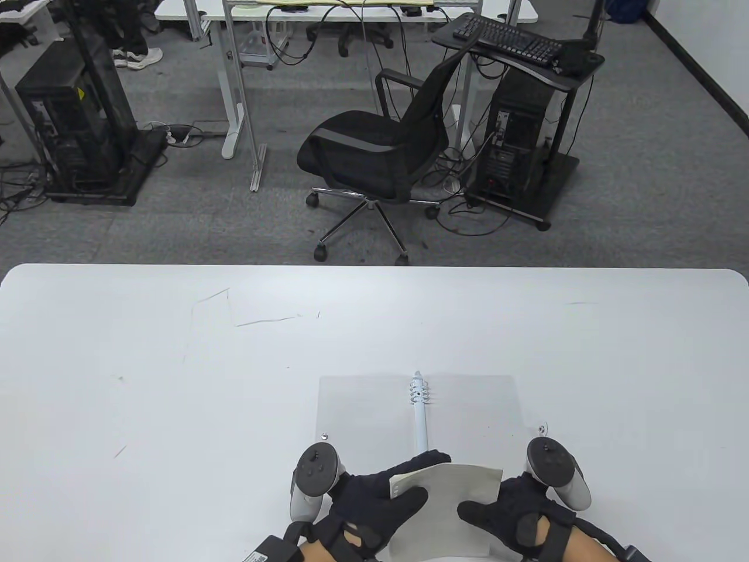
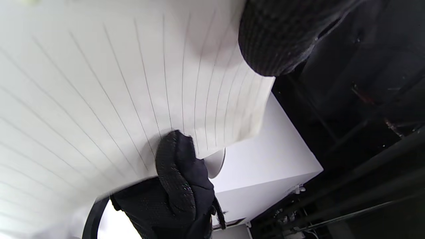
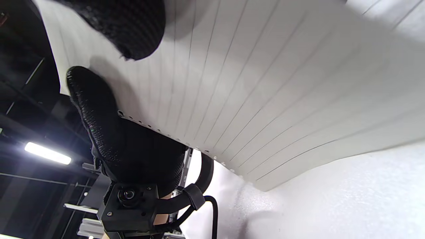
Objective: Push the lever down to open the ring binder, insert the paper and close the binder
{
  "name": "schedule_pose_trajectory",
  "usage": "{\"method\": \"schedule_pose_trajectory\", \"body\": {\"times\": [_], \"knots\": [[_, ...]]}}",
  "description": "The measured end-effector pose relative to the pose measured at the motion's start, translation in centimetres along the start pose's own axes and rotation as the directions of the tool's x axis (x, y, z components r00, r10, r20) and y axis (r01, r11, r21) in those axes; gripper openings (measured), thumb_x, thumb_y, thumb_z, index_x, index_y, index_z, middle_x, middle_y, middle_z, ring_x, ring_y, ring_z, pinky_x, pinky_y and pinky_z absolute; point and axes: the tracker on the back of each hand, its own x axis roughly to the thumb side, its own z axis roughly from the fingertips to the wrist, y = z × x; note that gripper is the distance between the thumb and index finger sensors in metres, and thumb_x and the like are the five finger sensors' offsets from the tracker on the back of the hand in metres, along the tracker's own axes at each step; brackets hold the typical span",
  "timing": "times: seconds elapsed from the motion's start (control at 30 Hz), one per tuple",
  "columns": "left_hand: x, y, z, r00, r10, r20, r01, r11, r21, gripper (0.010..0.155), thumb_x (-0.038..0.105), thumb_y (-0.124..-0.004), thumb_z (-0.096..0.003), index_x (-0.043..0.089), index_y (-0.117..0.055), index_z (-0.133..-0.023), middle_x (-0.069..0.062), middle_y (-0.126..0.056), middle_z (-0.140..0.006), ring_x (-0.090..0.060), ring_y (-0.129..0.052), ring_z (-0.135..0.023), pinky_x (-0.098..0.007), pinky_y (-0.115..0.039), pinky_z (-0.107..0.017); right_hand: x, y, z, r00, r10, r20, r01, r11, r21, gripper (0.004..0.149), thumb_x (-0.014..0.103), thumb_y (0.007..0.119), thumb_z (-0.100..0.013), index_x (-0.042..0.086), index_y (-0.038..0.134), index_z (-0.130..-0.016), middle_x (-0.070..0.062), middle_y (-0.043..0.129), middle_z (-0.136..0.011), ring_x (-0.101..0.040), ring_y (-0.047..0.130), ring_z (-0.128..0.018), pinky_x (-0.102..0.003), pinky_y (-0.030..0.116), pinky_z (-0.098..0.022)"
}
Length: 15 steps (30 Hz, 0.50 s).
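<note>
Paper [image 1: 447, 506] sits pinched in both our left hand [image 1: 374, 500] and right hand [image 1: 518, 515], with the binder's ring spine [image 1: 420, 418] running straight ahead, nearer our left.

On the bench [image 1: 175, 363] there is one ring binder [image 1: 363, 410], lying open, and one sheet of lined paper [image 1: 450, 503]. Two gloved hands are here, the left hand [image 1: 374, 497] and the right hand [image 1: 509, 509], each with one tracker. Behind stand one office chair [image 1: 374, 152], one keyboard [image 1: 506, 36] and two computer towers.
</note>
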Motion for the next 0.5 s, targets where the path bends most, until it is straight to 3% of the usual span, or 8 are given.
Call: {"method": "schedule_pose_trajectory", "body": {"times": [0.07, 0.23, 0.37, 0.43, 0.5], "knots": [[0.2, -0.2, 0.1, 1.000, -0.025, -0.001, 0.025, 0.999, 0.026, 0.048, 0.042, -0.077, -0.0507, 0.050, -0.066, -0.097, 0.018, -0.069, -0.113, -0.027, -0.061, -0.113, -0.066, -0.048, -0.076, 1.0, -0.5, 0.5, 0.998, -0.004, 0.059, 0.008, 0.998, -0.056, 0.063, 0.042, 0.078, -0.051, 0.025, 0.056, -0.108, -0.011, 0.062, -0.114, -0.045, 0.065, -0.099, -0.061, 0.060, -0.067], [0.4, -1.2, 0.2, 0.999, 0.039, 0.019, -0.040, 0.998, 0.041, 0.049, 0.041, -0.075, -0.0510, 0.049, -0.064, -0.098, 0.018, -0.064, -0.114, -0.026, -0.059, -0.112, -0.064, -0.048, -0.075, 2.8, -0.4, 1.1, 0.990, 0.039, 0.135, -0.016, 0.985, -0.172, 0.057, 0.040, 0.076, -0.052, 0.024, 0.063, -0.104, -0.009, 0.072, -0.109, -0.042, 0.078, -0.093, -0.060, 0.072, -0.061], [1.4, -1.7, 0.5, 0.996, 0.038, 0.086, -0.042, 0.998, 0.042, 0.054, 0.040, -0.074, -0.0512, 0.047, -0.056, -0.101, 0.016, -0.056, -0.117, -0.027, -0.053, -0.114, -0.064, -0.044, -0.075, 3.9, 0.4, 1.1, 0.975, 0.063, 0.212, -0.026, 0.985, -0.173, 0.052, 0.035, 0.075, -0.051, 0.025, 0.069, -0.102, -0.009, 0.075, -0.107, -0.042, 0.081, -0.091, -0.060, 0.073, -0.059], [1.4, -1.3, 0.4, 0.995, -0.024, 0.099, 0.019, 0.998, 0.052, 0.057, 0.040, -0.081, -0.0494, 0.048, -0.056, -0.100, 0.017, -0.057, -0.117, -0.026, -0.055, -0.114, -0.064, -0.045, -0.076, 3.6, 0.4, 1.0, 0.977, 0.108, 0.186, -0.074, 0.981, -0.180, 0.052, 0.035, 0.075, -0.051, 0.027, 0.069, -0.101, -0.006, 0.077, -0.107, -0.040, 0.080, -0.092, -0.059, 0.070, -0.062], [0.2, -0.6, 0.4, 0.998, -0.062, 0.033, 0.059, 0.995, 0.075, 0.057, 0.041, -0.083, -0.0489, 0.048, -0.058, -0.100, 0.017, -0.061, -0.116, -0.027, -0.058, -0.113, -0.064, -0.045, -0.076, 2.6, 0.3, 0.8, 0.981, 0.132, 0.140, -0.104, 0.976, -0.189, 0.050, 0.034, 0.075, -0.051, 0.028, 0.070, -0.101, -0.006, 0.079, -0.106, -0.041, 0.080, -0.092, -0.059, 0.068, -0.063]]}}
